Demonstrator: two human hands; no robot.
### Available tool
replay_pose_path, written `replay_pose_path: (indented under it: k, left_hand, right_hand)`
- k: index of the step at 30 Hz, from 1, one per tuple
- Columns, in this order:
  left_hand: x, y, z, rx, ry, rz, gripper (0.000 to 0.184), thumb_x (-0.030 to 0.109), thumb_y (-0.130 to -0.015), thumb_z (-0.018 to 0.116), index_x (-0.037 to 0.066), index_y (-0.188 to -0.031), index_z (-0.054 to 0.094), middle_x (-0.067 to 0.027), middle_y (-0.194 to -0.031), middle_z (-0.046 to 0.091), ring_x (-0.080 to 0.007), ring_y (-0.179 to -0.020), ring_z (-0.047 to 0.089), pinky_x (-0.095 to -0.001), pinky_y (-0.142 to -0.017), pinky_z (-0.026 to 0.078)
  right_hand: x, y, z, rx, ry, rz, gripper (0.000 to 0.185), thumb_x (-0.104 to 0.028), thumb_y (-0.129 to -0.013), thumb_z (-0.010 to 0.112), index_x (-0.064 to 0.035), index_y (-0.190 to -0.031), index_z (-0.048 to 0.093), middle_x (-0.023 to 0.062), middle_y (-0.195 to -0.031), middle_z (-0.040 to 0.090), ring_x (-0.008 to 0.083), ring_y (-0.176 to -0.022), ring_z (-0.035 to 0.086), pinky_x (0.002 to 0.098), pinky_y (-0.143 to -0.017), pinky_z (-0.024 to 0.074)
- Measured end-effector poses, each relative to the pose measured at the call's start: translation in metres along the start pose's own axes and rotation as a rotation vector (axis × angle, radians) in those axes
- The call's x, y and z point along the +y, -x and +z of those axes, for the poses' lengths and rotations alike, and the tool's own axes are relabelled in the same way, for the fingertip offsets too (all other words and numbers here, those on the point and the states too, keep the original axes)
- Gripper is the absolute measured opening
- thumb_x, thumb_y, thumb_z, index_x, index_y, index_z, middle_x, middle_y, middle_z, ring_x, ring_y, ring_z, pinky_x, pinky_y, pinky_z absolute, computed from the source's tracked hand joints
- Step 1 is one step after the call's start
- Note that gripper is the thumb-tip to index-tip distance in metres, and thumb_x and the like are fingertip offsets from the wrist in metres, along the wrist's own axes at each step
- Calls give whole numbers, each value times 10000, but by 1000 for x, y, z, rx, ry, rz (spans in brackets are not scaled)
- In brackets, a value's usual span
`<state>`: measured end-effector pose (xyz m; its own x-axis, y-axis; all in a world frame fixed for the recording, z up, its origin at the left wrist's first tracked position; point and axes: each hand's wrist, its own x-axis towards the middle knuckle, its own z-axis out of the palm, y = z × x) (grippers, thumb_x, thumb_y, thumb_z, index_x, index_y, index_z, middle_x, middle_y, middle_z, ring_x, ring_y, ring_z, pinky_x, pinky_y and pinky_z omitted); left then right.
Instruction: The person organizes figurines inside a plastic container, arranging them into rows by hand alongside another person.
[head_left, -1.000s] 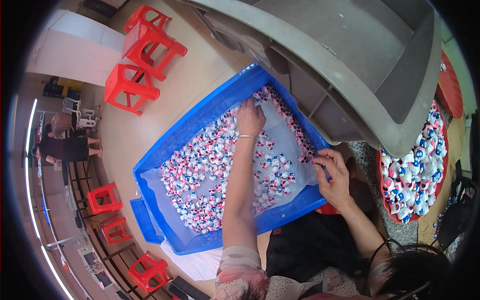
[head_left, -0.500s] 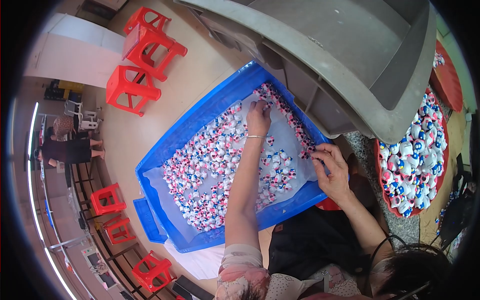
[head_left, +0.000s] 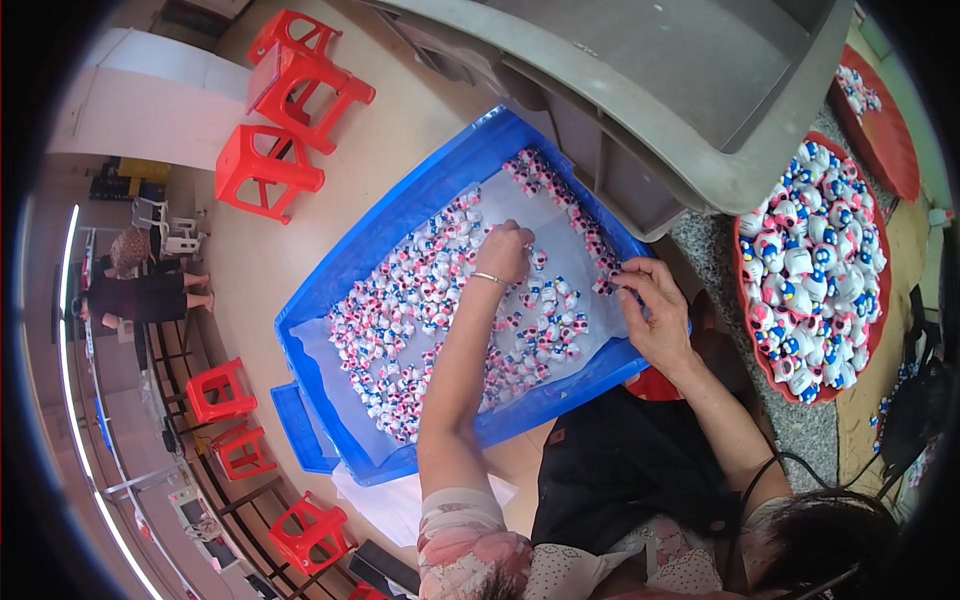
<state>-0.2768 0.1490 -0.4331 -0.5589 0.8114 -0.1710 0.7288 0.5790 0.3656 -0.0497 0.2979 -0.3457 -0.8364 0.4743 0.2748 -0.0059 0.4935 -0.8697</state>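
The fingers (head_left: 512, 230) of the left hand (head_left: 500, 256) are curled in close, low over the white sheet (head_left: 560, 238) in the middle of the blue tray (head_left: 360, 232). Their tips are partly hidden, so I can't tell if they hold a toy. A thin bracelet (head_left: 490, 278) goes around that wrist.

The right hand (head_left: 657, 322) is by the right side of the tray. Its fingers are bent, and the thumb and first finger come near each other at the end toy (head_left: 603, 285) of a line. I can't tell if they pinch it.

The line of little toys (head_left: 578, 220) runs along the far right wall, inside the tray. Lots more little toys, white, pink and blue, make a big pile (head_left: 400, 310) on the left and near part of the sheet. A bare strip of sheet lies between the pile and the line.

A big gray bin (head_left: 640, 90) stands at the far right, just beside the tray. On the right, I see a red bowl (head_left: 742, 300) full of toys that look bigger. Red stools (head_left: 262, 170) stand on the left, and a person (head_left: 135, 297) in dark clothes is there too.
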Motion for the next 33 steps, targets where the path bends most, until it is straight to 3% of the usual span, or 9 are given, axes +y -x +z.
replay_pose_path:
  k: [5,9,11,16,18,21,22,25,33]
  left_hand:
    - [7,-21,18,277,192,-72,193,89,-713,721,61,-897,668,-148,-922,603,-331,-787,629,-421,-721,510]
    - [9,-45,37,428,247,-206,335,120,-684,776,75,-988,642,-156,-932,608,-326,-800,636,-425,-714,515]
    - [7,-53,42,539,225,-123,351,122,-699,766,73,-972,552,-169,-994,553,-404,-818,607,-486,-685,503]
    - [0,-51,38,666,435,-3,353,85,-707,765,37,-989,558,-166,-948,531,-280,-661,625,-408,-642,511]
    - [6,-28,15,538,417,-214,275,101,-717,761,29,-916,585,-166,-928,539,-307,-683,612,-402,-659,501]
    - [13,10,-3,212,281,-72,205,90,-726,717,41,-911,644,-164,-937,582,-349,-848,591,-429,-776,484]
    - [14,19,-3,204,193,90,237,52,-725,682,65,-961,671,-152,-964,601,-345,-889,594,-430,-823,485]
    - [7,24,17,28,86,163,267,-21,-704,633,67,-951,686,-145,-982,610,-339,-859,628,-388,-790,516]
    - [24,-15,32,388,403,-112,294,74,-730,746,70,-993,616,-138,-904,576,-270,-705,617,-385,-657,509]
  right_hand:
    - [-3,-1,-3,-3,26,-5,181,29,-806,625,-12,-981,644,123,-1083,584,261,-930,629,325,-750,521]
    - [-1,-1,-4,-10,35,3,176,30,-805,625,-11,-976,640,122,-1079,583,273,-937,627,332,-755,521]
    - [1,0,-4,-14,30,-24,174,34,-805,623,-11,-973,637,124,-1075,581,284,-947,623,337,-768,518]
    - [0,0,-5,-7,11,-3,180,43,-808,616,-14,-977,638,122,-1074,580,277,-954,621,327,-784,512]
    - [-1,0,-4,0,-32,25,189,47,-809,614,-16,-984,640,121,-1076,579,265,-942,622,317,-772,512]
    - [0,1,-4,21,-15,6,190,49,-808,614,-14,-985,641,120,-1079,579,262,-930,623,319,-762,515]
    - [0,1,-3,22,-17,4,190,49,-808,614,-14,-985,641,120,-1079,579,262,-930,623,319,-762,515]
    - [-1,0,-2,23,-40,19,193,49,-806,614,-14,-987,642,119,-1084,580,262,-928,626,325,-758,516]
    - [1,2,-2,3,-18,23,187,30,-808,621,-16,-988,636,123,-1065,576,292,-946,620,350,-787,513]
